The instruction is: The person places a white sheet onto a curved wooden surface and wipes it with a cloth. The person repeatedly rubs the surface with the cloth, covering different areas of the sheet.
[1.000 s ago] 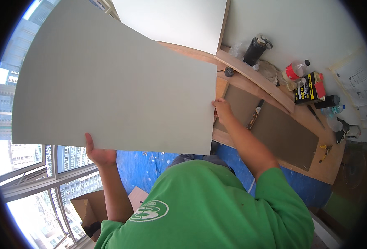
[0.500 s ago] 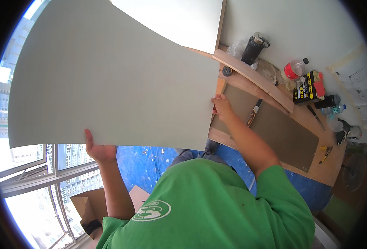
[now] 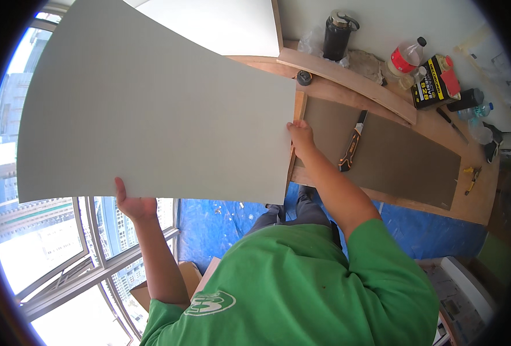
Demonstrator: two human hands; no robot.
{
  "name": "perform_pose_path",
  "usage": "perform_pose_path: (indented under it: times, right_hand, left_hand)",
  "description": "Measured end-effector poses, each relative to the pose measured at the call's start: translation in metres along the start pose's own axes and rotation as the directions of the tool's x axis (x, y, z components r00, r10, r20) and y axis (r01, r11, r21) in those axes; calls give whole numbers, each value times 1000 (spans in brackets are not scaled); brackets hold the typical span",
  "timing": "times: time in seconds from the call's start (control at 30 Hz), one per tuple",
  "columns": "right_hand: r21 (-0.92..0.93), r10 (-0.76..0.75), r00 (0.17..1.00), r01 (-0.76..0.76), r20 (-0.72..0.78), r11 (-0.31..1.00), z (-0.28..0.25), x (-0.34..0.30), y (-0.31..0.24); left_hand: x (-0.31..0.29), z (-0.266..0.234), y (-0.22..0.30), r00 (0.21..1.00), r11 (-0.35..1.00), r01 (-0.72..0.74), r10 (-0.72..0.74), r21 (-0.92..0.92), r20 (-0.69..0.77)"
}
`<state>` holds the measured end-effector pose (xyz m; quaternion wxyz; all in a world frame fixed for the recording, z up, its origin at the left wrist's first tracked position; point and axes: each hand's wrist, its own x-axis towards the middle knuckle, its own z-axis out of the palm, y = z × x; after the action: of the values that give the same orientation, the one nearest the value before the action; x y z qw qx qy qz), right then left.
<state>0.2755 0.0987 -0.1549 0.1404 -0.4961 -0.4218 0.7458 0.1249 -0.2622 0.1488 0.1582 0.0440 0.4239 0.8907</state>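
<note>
A large light grey sheet (image 3: pixel 157 115) is held up in front of me, spanning the left and middle of the view. My left hand (image 3: pixel 135 202) grips its lower edge, thumb on the near face and the other fingers hidden behind. My right hand (image 3: pixel 301 137) pinches the sheet's right edge. Just right of that hand, a brown sheet (image 3: pixel 405 155) lies on the wooden worktop (image 3: pixel 473 202). On the brown sheet rests a black and orange utility knife (image 3: pixel 352 144).
A wooden strip (image 3: pixel 347 83) lies along the worktop. Behind it stand a black flask (image 3: pixel 337 37), a red-labelled bottle (image 3: pixel 406 56) and a black and yellow can (image 3: pixel 435 83). A small yellow tool (image 3: pixel 472 180) lies at the right end. Blue sheeting (image 3: pixel 209 225) covers the floor; windows (image 3: pixel 42 230) are at left.
My view has turned, so the worktop and its things sit further up and more of its right end shows. Both hands keep their hold on the grey sheet.
</note>
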Motion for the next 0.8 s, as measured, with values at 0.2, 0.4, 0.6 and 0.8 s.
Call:
perform_pose_path:
  times: [0.2,0.4,0.6,0.8]
  right_hand:
    - [-120,-49,997,42,-54,992,-3,4,-4]
    - [-96,35,999,-37,-16,995,-13,12,4]
    - [-359,-132,987,89,-96,929,-21,-10,-40]
    - [-398,-885,17,897,465,-192,11,-146,-312]
  left_hand:
    - [11,-5,-12,999,998,46,-47,-40,-19]
    - [18,-12,-18,998,997,67,-68,-23,-15]
    - [7,8,-4,991,995,60,-50,-76,126]
    - [-8,53,41,984,988,-129,139,-84,115]
